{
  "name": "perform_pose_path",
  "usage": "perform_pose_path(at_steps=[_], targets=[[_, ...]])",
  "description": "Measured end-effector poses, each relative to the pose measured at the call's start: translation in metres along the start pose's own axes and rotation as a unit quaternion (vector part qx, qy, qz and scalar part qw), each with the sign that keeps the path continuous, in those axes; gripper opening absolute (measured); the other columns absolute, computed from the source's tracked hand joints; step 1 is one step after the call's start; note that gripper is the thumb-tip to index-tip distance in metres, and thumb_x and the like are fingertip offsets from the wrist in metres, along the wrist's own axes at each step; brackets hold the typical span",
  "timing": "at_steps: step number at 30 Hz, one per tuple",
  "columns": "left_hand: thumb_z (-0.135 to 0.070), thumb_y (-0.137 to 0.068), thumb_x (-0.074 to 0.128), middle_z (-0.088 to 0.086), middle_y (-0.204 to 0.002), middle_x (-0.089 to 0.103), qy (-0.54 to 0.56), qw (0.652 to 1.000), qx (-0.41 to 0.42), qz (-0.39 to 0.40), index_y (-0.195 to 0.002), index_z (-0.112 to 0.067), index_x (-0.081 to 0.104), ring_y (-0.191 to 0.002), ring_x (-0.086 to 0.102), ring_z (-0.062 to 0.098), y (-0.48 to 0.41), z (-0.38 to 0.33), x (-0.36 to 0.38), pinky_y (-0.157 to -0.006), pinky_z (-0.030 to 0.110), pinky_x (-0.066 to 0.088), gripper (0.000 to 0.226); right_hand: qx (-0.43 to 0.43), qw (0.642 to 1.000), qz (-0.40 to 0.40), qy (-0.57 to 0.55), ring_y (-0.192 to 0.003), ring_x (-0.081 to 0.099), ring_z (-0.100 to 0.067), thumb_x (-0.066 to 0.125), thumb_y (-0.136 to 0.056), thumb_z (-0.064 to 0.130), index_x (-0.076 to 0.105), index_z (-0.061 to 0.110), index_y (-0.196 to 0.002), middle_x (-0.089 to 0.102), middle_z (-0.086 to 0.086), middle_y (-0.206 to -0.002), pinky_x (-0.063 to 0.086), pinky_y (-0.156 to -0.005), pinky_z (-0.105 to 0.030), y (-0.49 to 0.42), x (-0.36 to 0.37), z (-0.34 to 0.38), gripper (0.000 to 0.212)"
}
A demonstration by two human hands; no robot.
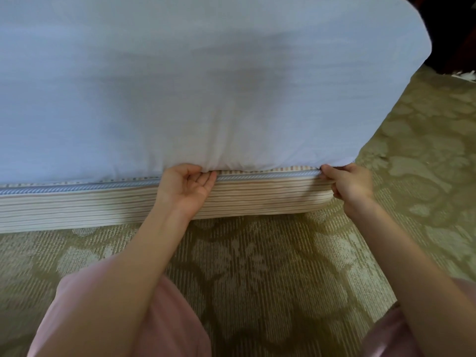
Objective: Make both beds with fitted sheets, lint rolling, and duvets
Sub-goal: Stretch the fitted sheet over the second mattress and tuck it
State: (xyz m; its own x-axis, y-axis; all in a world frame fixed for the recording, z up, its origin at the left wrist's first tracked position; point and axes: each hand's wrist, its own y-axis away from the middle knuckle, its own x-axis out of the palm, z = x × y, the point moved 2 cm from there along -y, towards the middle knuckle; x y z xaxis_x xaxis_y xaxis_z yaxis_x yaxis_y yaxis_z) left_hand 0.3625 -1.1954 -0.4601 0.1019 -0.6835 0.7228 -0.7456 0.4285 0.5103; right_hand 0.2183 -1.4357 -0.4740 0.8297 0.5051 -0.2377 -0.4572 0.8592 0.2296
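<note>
Forearms [123, 266] [401, 248] low — hands [186, 188] [351, 185] on sheet hem [257, 166]

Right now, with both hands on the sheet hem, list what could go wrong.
1. The right hand pinches only the edge of the sheet at the corner; it could slip free.
2. Cloth bunches above the left hand; tucking it so may leave wrinkles.
3. The hem barely reaches the striped base, so it may ride up.

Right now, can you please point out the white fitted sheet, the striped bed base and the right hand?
white fitted sheet [180, 94]: head view, on its broad smooth middle.
striped bed base [77, 206]: head view, on its striped side.
right hand [353, 186]: head view, on the back of the hand.
</note>
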Motion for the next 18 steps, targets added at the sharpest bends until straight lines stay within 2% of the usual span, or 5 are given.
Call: perform_pose_path(at_steps=[4, 7, 9, 13, 18], targets=[[0.009, -0.088, 0.033, 0.012, -0.091, 0.06, 0.001, 1.0, -0.004, -0.004, -0.08, -0.002, 0.053, -0.092, 0.059, 0.025, 0.0, -0.001, -0.001, -0.102, 0.04, 0.041, 0.024, -0.048, 0.998, -0.006, 0.044, -0.032, 0.046, 0.001, 0.068, -0.082, 0.009, 0.061, 0.016, -0.069, 0.06, 0.0, -0.065, 0.037, -0.042, -0.016, -0.002, -0.003, 0.002, 0.017], [0.009, -0.089, 0.034, 0.012, -0.092, 0.06, -0.001, 1.0, -0.006, -0.004, -0.081, -0.002, 0.053, -0.093, 0.059, 0.025, 0.001, -0.001, 0.0, -0.103, 0.04, 0.041, 0.024, -0.064, 0.997, -0.045, 0.024, -0.037, 0.048, -0.004, 0.069, -0.078, 0.008, 0.065, 0.015, -0.073, 0.059, 0.001, -0.062, 0.036, -0.05, -0.023, -0.005, -0.006, -0.003, 0.01], [0.009, -0.089, 0.034, 0.012, -0.093, 0.059, 0.0, 1.0, -0.004, -0.006, -0.082, -0.002, 0.053, -0.094, 0.059, 0.025, 0.001, -0.001, 0.0, -0.103, 0.04, 0.041, 0.023, -0.07, 0.996, -0.047, -0.002, -0.042, 0.044, -0.008, 0.068, -0.08, 0.008, 0.066, 0.01, -0.075, 0.054, 0.002, -0.056, 0.036, -0.048, -0.023, -0.005, -0.004, -0.006, 0.006], [0.009, -0.089, 0.034, 0.012, -0.092, 0.06, -0.003, 1.0, -0.001, -0.008, -0.082, -0.002, 0.053, -0.093, 0.059, 0.025, 0.001, 0.0, 0.001, -0.103, 0.039, 0.041, 0.023, -0.069, 0.995, -0.039, -0.052, -0.037, 0.033, -0.003, 0.066, -0.081, 0.003, 0.06, 0.014, -0.059, 0.045, 0.014, -0.037, 0.03, -0.048, -0.023, -0.006, 0.0, -0.01, 0.025], [0.01, -0.088, 0.034, 0.011, -0.093, 0.06, -0.008, 1.0, 0.004, -0.013, -0.083, -0.002, 0.054, -0.091, 0.059, 0.024, 0.002, 0.001, 0.003, -0.101, 0.037, 0.042, 0.024, -0.08, 0.993, -0.072, -0.045, -0.037, 0.038, -0.003, 0.066, -0.078, 0.008, 0.059, 0.016, -0.058, 0.047, 0.015, -0.035, 0.031, -0.051, -0.022, -0.009, 0.002, -0.01, 0.023]])
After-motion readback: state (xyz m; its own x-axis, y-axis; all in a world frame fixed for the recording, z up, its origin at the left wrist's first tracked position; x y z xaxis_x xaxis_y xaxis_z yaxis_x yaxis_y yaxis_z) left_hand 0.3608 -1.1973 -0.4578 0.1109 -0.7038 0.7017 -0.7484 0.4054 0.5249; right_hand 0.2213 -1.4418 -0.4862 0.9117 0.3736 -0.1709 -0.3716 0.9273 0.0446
